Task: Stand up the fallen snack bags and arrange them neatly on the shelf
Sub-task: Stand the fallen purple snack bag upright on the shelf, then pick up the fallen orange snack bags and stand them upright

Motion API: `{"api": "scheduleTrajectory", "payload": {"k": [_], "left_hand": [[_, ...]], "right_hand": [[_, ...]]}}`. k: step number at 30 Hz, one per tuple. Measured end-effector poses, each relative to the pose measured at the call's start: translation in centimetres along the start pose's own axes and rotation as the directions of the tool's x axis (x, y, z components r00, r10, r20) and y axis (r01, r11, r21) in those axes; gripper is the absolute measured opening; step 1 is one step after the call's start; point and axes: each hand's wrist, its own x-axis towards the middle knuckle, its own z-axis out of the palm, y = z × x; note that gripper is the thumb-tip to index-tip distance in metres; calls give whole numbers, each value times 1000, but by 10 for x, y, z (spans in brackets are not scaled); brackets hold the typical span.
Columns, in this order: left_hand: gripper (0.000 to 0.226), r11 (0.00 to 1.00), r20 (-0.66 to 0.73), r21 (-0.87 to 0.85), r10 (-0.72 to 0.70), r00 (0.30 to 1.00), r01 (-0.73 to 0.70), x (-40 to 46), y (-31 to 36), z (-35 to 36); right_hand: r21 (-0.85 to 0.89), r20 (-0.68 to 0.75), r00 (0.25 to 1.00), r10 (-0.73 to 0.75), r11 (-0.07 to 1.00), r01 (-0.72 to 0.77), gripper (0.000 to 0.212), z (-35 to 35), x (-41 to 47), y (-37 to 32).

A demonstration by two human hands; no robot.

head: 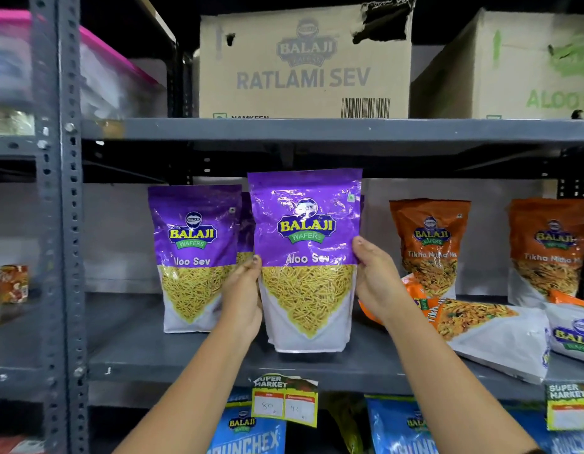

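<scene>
On shelf (185, 358): two upright purple bags (307, 257)

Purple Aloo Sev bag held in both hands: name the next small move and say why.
Probably release it and reach right for a fallen orange bag. The purple Aloo Sev bag, gripped by left hand and right hand, looks upright with its base on the shelf, in line with the neighbouring bag.
</scene>
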Motion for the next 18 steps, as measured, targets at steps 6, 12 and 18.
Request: {"api": "scheduleTrajectory", "payload": {"k": [6,12,18], "left_hand": [[11,991,-95,132,49,994,-36,33,-18,13],[16,931,-209,350,180,961,-98,34,-53,10],[14,895,-313,323,409,858,-308,-20,-70,13]], "right_hand": [[-139,-62,998,12,990,-20,28,-4,38,11],[-282,-120,990,79,953,-110,28,-16,46,29],[-823,-40,997,65,563,-69,47,-63,32,-35]]}}
